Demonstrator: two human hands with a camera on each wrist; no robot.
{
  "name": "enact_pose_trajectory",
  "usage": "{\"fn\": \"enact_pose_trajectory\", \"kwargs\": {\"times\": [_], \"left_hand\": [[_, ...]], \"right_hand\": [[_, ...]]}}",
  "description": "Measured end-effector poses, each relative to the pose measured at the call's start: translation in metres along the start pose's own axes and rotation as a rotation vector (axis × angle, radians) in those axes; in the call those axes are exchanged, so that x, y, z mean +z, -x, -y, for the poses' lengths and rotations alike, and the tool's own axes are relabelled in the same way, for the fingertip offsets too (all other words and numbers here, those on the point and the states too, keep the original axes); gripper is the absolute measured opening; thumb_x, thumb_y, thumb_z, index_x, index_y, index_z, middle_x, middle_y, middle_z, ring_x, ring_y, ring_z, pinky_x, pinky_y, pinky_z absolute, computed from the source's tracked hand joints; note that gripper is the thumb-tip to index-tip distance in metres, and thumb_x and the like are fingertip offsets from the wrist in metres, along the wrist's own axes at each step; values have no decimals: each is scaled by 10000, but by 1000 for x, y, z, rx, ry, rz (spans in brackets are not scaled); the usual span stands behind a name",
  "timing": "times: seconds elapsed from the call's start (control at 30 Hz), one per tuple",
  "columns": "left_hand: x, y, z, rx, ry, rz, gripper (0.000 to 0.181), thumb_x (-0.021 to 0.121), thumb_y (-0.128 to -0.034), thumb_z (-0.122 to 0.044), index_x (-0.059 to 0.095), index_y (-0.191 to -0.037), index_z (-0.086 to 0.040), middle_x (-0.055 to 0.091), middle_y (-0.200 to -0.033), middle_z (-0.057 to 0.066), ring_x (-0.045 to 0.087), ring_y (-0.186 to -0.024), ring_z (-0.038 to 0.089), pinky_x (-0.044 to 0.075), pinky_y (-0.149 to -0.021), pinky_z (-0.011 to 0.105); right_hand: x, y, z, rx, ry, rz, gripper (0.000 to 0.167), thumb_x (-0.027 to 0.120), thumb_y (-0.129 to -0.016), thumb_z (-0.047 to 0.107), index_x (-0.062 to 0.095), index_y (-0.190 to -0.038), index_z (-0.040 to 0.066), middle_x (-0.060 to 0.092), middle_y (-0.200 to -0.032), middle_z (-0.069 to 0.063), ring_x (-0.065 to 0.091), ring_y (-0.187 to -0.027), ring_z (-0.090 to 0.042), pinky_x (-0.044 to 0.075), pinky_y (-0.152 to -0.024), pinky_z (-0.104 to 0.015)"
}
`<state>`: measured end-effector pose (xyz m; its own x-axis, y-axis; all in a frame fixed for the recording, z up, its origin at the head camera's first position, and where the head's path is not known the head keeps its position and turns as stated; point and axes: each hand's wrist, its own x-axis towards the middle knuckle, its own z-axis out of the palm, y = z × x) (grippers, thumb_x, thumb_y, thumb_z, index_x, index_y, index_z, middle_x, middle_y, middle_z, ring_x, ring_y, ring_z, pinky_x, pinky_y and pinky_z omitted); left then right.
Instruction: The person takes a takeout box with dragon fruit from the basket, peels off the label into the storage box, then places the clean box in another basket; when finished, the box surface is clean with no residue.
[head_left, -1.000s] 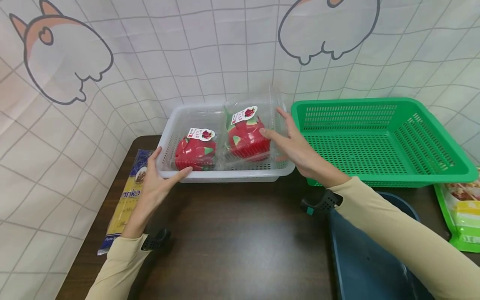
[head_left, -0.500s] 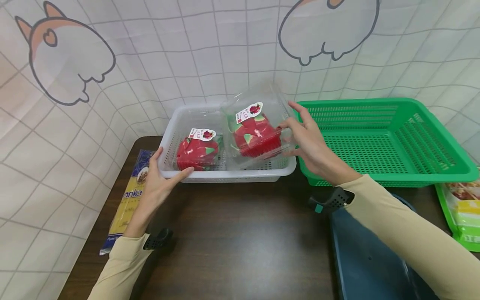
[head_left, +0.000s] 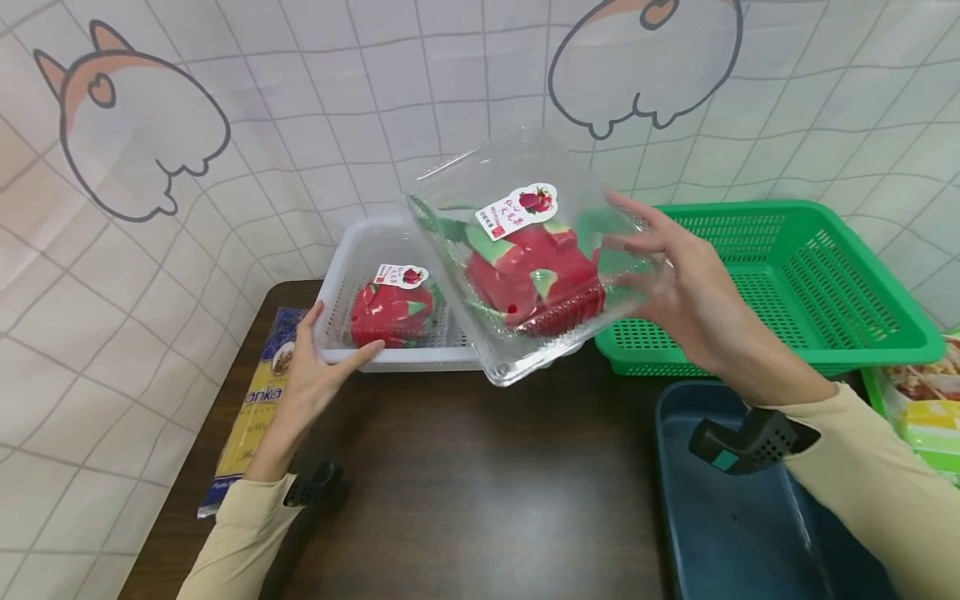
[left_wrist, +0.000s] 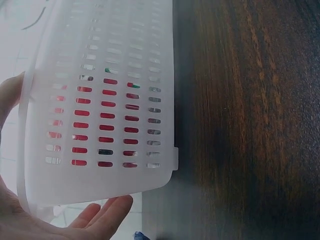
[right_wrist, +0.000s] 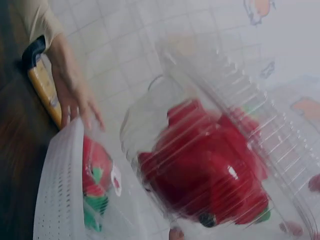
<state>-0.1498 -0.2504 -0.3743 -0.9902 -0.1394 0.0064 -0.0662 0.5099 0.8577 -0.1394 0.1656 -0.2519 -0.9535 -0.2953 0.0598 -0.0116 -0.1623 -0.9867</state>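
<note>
The right hand (head_left: 697, 287) is clamped on the right edge of the clear box (head_left: 517, 167), and the left hand (head_left: 311, 367) grips the white basket (head_left: 420, 360) at its left end. The white basket, the largest of these, seems stiff and quite light, so its rim is a good holding place. The clear box is in the air, tilted, over the right part of the basket. Its plastic looks thin and slippery; I judge that strong squeezing can dent it, so the ribbed side wall suits better than the flat lid. The red fruit (head_left: 534, 267) inside probably gives most of the weight, and holding with only 1 hand may let the box twist. The label (head_left: 517, 212), the smallest, looks too thin to hold
</note>
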Motion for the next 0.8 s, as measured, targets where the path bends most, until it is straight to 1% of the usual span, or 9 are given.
{"fn": "enact_pose_trajectory", "kwargs": {"times": [0.07, 0.13, 0.3, 0.43, 0.57, 0.63, 0.67, 0.73, 0.8], "left_hand": [[0, 0, 0, 4, 3, 4, 1099, 775, -923, -422, 22, -1690, -191, 154, -1719, 156, 201, -1560, 406, 287, -1195, 673], [-1, 0, 1, 7, 14, 9, 1089, 773, -929, -397, 23, -1691, -184, 150, -1718, 163, 199, -1560, 408, 280, -1198, 674], [-2, -1, 2, 14, 46, 28, 1107, 789, -925, -370, 14, -1691, -181, 145, -1718, 167, 208, -1553, 409, 252, -1208, 679], [-6, 0, 4, 35, 74, 55, 1099, 792, -935, -293, 4, -1690, -165, 154, -1708, 180, 243, -1526, 409, 240, -1216, 666], [-10, 1, 4, 51, 90, 85, 1051, 745, -957, -170, -9, -1688, -145, 153, -1700, 218, 251, -1512, 437, 254, -1217, 651], [-11, 2, 1, 57, 42, 59, 1045, 756, -947, -182, 19, -1684, -111, 183, -1679, 240, 276, -1485, 446, 284, -1208, 647], [-11, 3, -1, 59, 0, 33, 1052, 767, -937, -214, 33, -1682, -101, 197, -1665, 256, 278, -1479, 450, 298, -1199, 652], [-10, 6, -6, 68, -87, -34, 1091, 799, -906, -280, 51, -1678, -89, 212, -1635, 276, 289, -1452, 453, 332, -1175, 660], [-10, 10, -14, 90, -163, -113, 1135, 832, -869, -330, 70, -1674, -90, 204, -1613, 285, 280, -1444, 456, 334, -1165, 678]], "right_hand": [[-5, 8, 1, -10, 6, 39, 582, 465, -1075, 275, 336, -1642, 314, 300, -1638, -89, 395, -1404, -431, 613, -905, -411], [-9, 14, 0, -14, 17, 64, 571, 450, -1079, 263, 337, -1637, 316, 322, -1640, -84, 380, -1432, -427, 603, -927, -416], [-19, 31, -7, -1, 7, 118, 541, 411, -1085, 213, 369, -1618, 296, 392, -1612, -95, 474, -1404, -378, 582, -974, -449], [-26, 42, -18, 9, 18, 158, 563, 418, -1052, 181, 410, -1606, 280, 419, -1601, -100, 539, -1359, -368, 591, -948, -494], [-33, 47, -33, -16, 79, 191, 573, 444, -1018, 150, 472, -1575, 278, 480, -1575, -69, 551, -1325, -366, 605, -909, -492], [-35, 48, -40, -33, 108, 219, 573, 448, -1010, 136, 495, -1563, 281, 506, -1561, -49, 561, -1315, -352, 607, -899, -490], [-35, 48, -43, -42, 120, 235, 580, 448, -1003, 126, 500, -1560, 278, 516, -1555, -44, 563, -1311, -351, 605, -898, -493], [-35, 49, -49, -55, 140, 267, 586, 446, -997, 109, 507, -1556, 276, 528, -1547, -37, 578, -1309, -335, 600, -904, -493], [-35, 50, -54, -59, 151, 288, 584, 438, -1001, 100, 515, -1551, 277, 530, -1544, -27, 591, -1306, -320, 597, -911, -492]]}}
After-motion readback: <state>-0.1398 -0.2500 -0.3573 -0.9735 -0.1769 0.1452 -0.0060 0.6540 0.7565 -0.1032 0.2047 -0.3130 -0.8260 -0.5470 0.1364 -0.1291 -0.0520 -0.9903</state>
